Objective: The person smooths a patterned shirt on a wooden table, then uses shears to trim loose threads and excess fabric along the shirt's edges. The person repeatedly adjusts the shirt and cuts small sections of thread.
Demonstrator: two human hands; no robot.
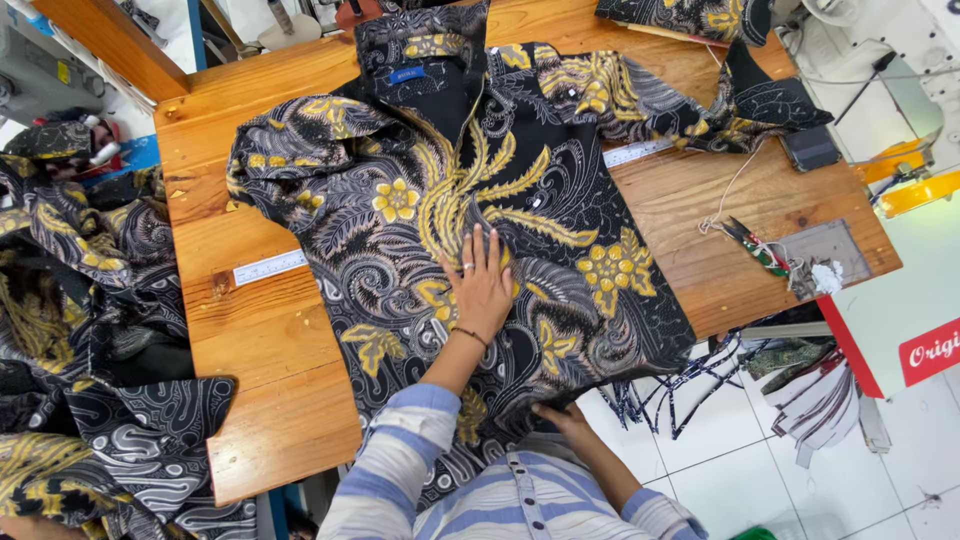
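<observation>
Wooden worktop (250, 330) carries a patterned black-and-gold shirt (480, 170), pinned flat by the open left hand (480, 285) while the right hand (560, 415) grips its near hem.

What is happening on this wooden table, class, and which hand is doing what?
A person in a striped shirt has a black and gold patterned shirt spread across a wooden table. The left hand presses flat on the shirt's front. The right hand holds its lower hem at the table edge. A white ruler lies partly under the fabric, and scissors sit to the right.

Left hand (481, 285) flat, fingers spread; right hand (562, 418) low, curled.
</observation>
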